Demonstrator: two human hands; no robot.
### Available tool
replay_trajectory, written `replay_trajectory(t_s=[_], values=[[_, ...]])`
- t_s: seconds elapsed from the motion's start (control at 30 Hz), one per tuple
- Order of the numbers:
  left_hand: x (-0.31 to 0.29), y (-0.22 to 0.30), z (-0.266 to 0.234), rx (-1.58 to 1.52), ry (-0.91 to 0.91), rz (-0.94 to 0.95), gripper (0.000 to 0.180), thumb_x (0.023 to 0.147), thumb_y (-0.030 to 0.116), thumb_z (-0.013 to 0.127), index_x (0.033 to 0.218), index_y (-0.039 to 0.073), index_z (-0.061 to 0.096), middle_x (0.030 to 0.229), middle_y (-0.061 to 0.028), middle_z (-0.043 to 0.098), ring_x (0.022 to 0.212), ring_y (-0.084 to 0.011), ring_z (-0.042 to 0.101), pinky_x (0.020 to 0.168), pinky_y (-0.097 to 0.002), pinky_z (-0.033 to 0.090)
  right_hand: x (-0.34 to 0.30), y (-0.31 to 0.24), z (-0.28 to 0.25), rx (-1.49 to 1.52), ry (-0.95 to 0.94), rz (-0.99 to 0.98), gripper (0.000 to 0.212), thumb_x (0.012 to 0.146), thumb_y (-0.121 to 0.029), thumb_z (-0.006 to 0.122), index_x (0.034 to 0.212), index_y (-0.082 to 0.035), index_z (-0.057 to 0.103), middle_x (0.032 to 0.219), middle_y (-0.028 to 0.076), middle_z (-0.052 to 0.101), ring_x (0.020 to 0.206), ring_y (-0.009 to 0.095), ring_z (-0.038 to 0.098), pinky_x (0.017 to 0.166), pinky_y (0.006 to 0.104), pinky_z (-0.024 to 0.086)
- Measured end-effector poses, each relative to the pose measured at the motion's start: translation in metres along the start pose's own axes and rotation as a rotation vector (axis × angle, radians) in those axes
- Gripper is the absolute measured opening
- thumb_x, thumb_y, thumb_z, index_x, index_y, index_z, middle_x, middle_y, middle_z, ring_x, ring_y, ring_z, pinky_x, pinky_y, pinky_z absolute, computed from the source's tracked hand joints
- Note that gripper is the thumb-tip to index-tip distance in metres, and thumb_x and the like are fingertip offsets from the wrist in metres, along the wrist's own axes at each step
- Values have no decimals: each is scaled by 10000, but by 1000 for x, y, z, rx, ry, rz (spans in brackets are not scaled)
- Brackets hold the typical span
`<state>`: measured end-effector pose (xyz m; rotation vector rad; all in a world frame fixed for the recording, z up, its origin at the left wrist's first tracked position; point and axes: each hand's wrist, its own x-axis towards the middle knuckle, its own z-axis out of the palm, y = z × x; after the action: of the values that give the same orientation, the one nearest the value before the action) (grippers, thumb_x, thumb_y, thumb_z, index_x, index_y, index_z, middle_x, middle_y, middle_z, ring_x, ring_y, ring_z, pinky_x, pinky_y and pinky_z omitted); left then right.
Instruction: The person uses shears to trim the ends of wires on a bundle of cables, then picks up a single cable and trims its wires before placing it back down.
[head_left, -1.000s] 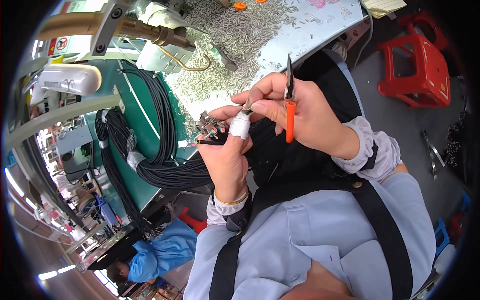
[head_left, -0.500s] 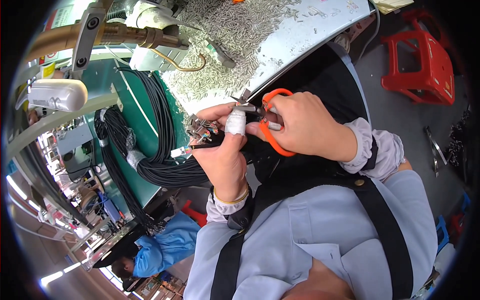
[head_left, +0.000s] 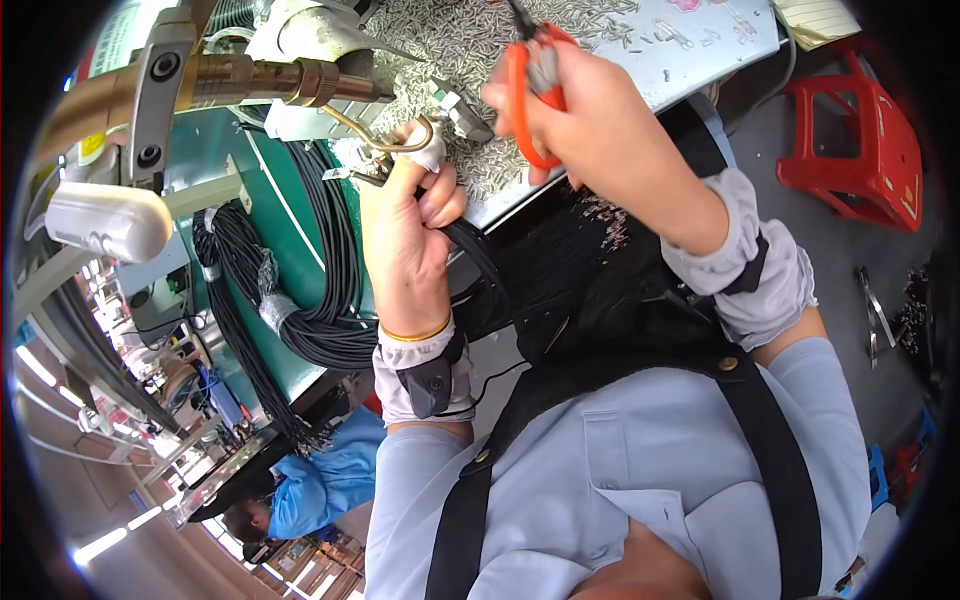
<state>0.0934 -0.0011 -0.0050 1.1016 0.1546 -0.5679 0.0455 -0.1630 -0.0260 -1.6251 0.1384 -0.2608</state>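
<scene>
My left hand is closed around black cables, whose loose lengths hang out past my fingers toward my lap. White tape wraps one of its digits. That hand is at the hooked end of a thin brass tube; the cable ends there are mostly hidden. Farther right, my right hand grips orange-handled pliers, their dark jaws pointing away from me above the worktop. Beneath and beyond both hands lies a heap of small silvery metal pieces.
Bundled black cables lie on a green mat at left. A thick brass-coloured pipe and a white lamp-like housing jut in there. Red stools stand at right. Another person in blue is at lower left.
My hands have separated. The left, with the cables, has moved up and left to the brass tube; the right has lifted the pliers away, farther over the worktop.
</scene>
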Motion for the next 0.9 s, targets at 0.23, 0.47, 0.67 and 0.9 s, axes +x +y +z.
replay_trajectory(t_s=[0.23,0.47,0.67,0.9], values=[[12,7,-2,42,11,-13,85,807,29,525,885,19,491,570,30,347,393,-34,252,346,-182,177,31,5,11,-100,-178,-3,103,806,-80,484,863,5,480,570,38,493,420,94,484,397,232,390],[13,16,-1,100,-3,-51,66,795,50,545,822,15,496,565,21,385,391,-34,253,347,-181,192,29,9,18,-76,-85,-68,57,790,-52,480,780,5,477,546,30,451,442,85,432,416,248,358],[9,13,-1,177,13,15,57,776,35,544,796,13,494,564,22,395,394,-34,262,349,-187,192,28,13,19,-95,-62,-99,78,793,-59,492,762,9,468,540,36,431,480,85,394,439,260,328],[7,14,7,208,78,53,59,760,21,540,795,15,492,562,23,400,397,-33,266,350,-189,193,29,7,16,-86,-80,-64,109,790,-68,520,744,18,470,546,47,433,486,89,385,445,265,322]])
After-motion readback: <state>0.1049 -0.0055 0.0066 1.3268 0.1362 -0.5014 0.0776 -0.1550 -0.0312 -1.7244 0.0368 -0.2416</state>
